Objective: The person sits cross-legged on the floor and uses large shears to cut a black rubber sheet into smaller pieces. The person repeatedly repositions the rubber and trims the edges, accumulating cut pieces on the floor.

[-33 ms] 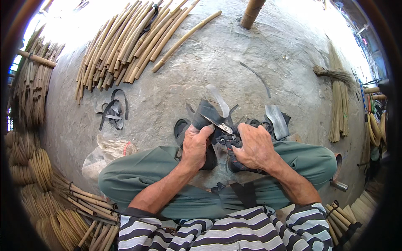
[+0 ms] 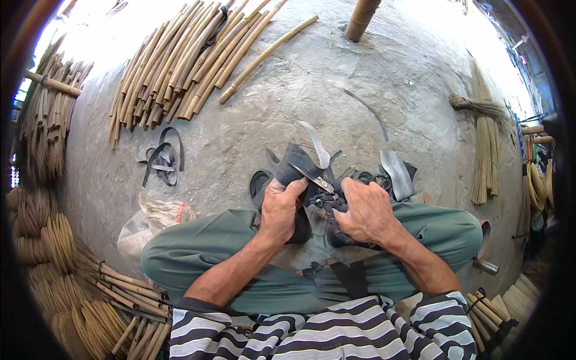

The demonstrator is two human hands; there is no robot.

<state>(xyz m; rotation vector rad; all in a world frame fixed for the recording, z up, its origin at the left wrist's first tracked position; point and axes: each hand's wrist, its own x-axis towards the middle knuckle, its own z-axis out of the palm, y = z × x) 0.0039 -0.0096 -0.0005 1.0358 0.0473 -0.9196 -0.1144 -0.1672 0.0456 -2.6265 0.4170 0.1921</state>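
Under the head camera, I see the person's left hand (image 2: 278,209) pinching a dark rubbery piece (image 2: 298,156) out in front of the crossed legs, while the right hand (image 2: 367,211) grips the black-wrapped handles of the scissors (image 2: 323,184), blades against that piece. Bamboo poles (image 2: 180,66) lie on the floor (image 2: 270,111) beyond, toward the left.

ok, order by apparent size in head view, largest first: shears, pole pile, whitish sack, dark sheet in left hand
1. Pole pile
2. Whitish sack
3. Dark sheet and shears: unsure, both partly covered
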